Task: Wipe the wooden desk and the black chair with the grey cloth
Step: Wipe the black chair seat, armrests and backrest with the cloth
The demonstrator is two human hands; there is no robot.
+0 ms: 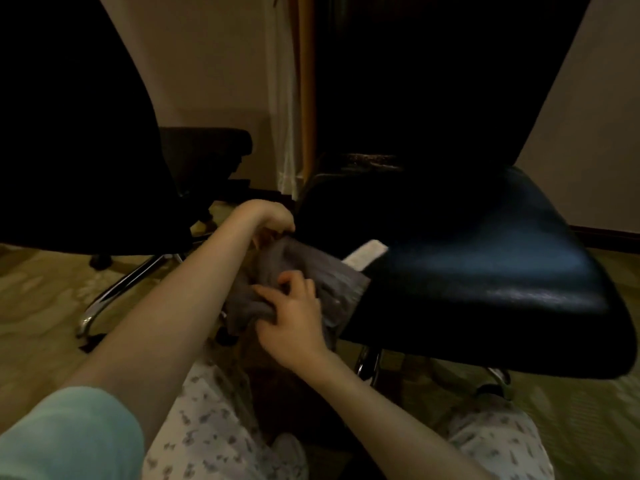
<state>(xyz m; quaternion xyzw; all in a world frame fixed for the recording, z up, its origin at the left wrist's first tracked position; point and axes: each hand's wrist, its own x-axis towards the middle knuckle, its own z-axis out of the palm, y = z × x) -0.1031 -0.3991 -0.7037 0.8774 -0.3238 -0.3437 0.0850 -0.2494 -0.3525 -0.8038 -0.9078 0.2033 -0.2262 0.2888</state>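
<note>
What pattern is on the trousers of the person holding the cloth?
The trousers are pale with small scattered grey shapes; the head view shows it.

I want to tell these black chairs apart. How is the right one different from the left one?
The right chair has a shiny seat; the left chair looks dull. The grey cloth touches the right chair's seat edge; the left chair stands apart from it. Both are black on shiny metal legs.
</note>
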